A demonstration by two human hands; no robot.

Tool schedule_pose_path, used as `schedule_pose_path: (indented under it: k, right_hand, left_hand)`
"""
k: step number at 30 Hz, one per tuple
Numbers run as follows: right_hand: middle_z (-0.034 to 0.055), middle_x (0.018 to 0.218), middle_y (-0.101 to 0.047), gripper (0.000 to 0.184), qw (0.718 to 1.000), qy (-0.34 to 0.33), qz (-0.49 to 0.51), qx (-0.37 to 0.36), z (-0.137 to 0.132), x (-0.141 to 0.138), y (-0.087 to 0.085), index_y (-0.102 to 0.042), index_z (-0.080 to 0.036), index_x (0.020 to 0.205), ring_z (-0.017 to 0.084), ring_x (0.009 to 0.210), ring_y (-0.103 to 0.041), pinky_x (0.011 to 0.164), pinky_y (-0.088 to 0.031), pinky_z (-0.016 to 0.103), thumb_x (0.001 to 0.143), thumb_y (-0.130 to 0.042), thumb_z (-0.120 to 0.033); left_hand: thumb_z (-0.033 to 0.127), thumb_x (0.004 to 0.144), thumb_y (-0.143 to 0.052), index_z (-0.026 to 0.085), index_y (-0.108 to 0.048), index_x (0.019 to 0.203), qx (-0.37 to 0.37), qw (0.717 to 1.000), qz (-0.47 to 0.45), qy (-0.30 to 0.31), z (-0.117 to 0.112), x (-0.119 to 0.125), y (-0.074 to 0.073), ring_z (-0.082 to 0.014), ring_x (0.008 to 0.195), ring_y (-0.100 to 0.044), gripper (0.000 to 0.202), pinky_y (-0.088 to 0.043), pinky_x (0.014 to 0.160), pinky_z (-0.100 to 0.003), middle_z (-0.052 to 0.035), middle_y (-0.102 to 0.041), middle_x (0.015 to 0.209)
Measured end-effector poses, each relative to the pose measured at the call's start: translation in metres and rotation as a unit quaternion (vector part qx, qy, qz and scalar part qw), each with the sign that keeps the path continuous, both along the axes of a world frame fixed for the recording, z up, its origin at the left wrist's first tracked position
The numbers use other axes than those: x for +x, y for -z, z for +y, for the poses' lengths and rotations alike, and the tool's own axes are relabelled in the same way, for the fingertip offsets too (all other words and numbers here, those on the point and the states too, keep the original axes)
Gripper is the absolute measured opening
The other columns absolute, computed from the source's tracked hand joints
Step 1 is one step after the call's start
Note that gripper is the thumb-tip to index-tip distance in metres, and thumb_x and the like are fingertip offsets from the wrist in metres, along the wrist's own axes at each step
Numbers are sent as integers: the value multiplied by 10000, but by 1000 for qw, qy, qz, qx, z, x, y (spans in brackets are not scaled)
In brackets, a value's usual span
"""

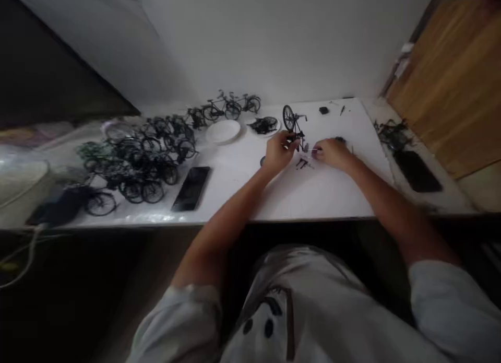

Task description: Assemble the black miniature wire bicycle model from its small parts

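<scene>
My left hand [277, 155] is closed on a small black model bicycle [299, 127], held tilted above the white tabletop. One wheel of it sticks up beyond my fingers. Just right of it, my right hand [332, 153] is closed in a pinch, with a thin pale sliver showing at the fingertips near the bicycle. What that sliver is, I cannot make out. Small dark parts [302, 164] lie on the table between and below my hands. A dark round piece [262, 161] peeks out beside my left wrist.
Many black model bicycles [136, 156] crowd the left side, with more [222, 108] along the wall. A white plate [223, 131], a dish of dark parts [264, 125], and a phone [191, 188] lie left. A black block [323, 110] sits behind; a dark slab [418, 171] lies right.
</scene>
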State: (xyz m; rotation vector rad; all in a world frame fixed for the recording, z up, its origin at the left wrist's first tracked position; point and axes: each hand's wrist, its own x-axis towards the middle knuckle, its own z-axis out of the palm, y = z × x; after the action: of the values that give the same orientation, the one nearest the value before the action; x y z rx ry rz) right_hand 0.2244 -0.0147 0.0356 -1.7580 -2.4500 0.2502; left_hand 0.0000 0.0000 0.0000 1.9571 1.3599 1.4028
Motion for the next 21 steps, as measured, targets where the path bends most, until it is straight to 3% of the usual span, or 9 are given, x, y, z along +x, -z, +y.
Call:
schedule_pose_path:
  k: [7, 11, 21]
  right_hand:
    - [189, 1274, -825, 257, 999, 32, 10, -26, 4, -1, 3, -824, -162, 1217, 349, 1167, -774, 878, -553, 387, 1031, -684, -272]
    - [202, 1280, -819, 268, 999, 40, 9, -32, 1, -3, 2, -814, -155, 1230, 360, 1166, -772, 889, -569, 406, 1035, -664, -262]
    - [229, 1242, -817, 255, 999, 24, 23, -20, 4, 0, 8, -799, -152, 1224, 403, 1139, -776, 891, -575, 458, 1028, -662, -242]
  left_hand:
    - [304, 951, -837, 177, -791, 1101, 8, 1000, -5, 9, -2, -2, 1, -167, 763, -732, 202, -592, 737, -306, -72, -838, 983]
    - [339, 946, -844, 182, -790, 1106, 14, 1000, -16, 12, -1, -2, 3, -167, 726, -710, 230, -581, 710, -313, -50, -806, 877]
    - [362, 942, -855, 171, -792, 1104, 11, 999, -26, 18, -1, -3, 3, -167, 718, -700, 259, -578, 721, -313, -49, -781, 842]
